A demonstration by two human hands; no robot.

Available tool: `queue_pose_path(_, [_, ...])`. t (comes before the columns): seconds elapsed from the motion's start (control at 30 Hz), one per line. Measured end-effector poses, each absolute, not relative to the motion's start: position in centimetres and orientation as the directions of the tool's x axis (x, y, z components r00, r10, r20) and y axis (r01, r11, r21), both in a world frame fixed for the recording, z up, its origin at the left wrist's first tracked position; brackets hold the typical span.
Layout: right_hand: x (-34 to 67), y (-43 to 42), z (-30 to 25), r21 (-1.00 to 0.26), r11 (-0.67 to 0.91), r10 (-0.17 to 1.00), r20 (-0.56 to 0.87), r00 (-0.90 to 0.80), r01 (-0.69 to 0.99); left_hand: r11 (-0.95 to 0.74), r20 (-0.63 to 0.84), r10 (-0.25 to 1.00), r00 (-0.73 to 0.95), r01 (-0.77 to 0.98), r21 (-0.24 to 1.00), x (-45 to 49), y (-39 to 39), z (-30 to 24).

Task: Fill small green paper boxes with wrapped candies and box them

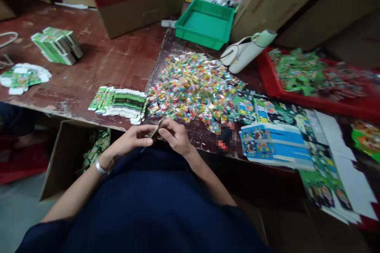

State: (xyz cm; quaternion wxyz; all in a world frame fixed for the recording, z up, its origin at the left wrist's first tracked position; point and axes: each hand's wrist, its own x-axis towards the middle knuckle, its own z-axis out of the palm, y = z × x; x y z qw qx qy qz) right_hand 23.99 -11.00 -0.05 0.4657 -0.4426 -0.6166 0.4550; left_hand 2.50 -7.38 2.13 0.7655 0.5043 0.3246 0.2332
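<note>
My left hand [133, 139] and my right hand [175, 136] meet at the table's near edge, both pinched on one small flat green carton [154, 131] held between them. The fingers of each hand are curled round it. Just beyond my hands lies a wide heap of small colourful wrapped sweets [194, 87]. A fanned row of flat green-and-white cartons [120, 102] lies to the left of the heap, close to my left hand. A metal bangle [101, 167] is on my left wrist.
An open cardboard box [63, 158] holding green cartons stands on the floor at the left. On the table: a green tray [204, 23], a red tray [297, 95] of green packets, a white device [246, 49], blue and green printed sheets [276, 142], more carton stacks [57, 45], large cardboard boxes [136, 0].
</note>
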Motion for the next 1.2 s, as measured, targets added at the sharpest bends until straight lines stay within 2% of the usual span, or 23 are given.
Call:
queue_pose_path(0.1, [24.2, -10.4, 0.1, -0.987, 0.119, 0.958, 0.086, -0.275, 0.106, 0.367, -0.303, 0.661, 0.687, 0.057, 0.929, 1.7, -7.4, 1.5])
queue_pose_path(0.17, [23.8, -10.2, -0.1, -0.991, 0.104, 0.984, 0.090, -0.151, 0.085, 0.383, -0.323, 0.708, 0.628, 0.043, 0.923, 1.6, -7.4, 0.8])
queue_pose_path(0.27, [22.8, -10.1, -0.6, -0.993, 0.108, 0.991, 0.112, 0.078, 0.057, 0.361, -0.289, 0.837, 0.465, -0.071, 0.930, 2.4, -7.5, -0.4])
queue_pose_path(0.43, [21.5, -10.0, -1.5, -0.990, 0.074, 0.986, 0.091, 0.140, 0.121, 0.194, -0.137, 0.958, 0.252, -0.217, 0.957, 4.6, -8.0, -1.4])
queue_pose_path(0.53, [21.1, -9.8, -1.8, -0.990, 0.103, 0.964, 0.123, 0.234, 0.094, 0.097, -0.059, 0.980, 0.187, -0.200, 0.975, 4.7, -8.2, -1.3])
queue_pose_path(0.73, [20.5, -9.7, -2.6, -0.973, 0.185, 0.937, 0.218, 0.272, 0.140, 0.038, -0.012, 0.944, 0.329, -0.073, 0.997, 3.6, -8.3, -1.2])
queue_pose_path(0.97, [21.1, -9.7, -3.2, -0.951, 0.219, 0.948, 0.261, 0.185, 0.220, 0.072, -0.006, 0.914, 0.405, -0.147, 0.987, 3.8, -7.6, -1.9])
queue_pose_path(1.2, [20.9, -9.5, -2.4, -0.986, 0.160, 0.967, 0.148, 0.209, -0.041, 0.118, -0.026, 0.942, 0.335, -0.257, 0.959, 4.0, -7.9, -1.4])
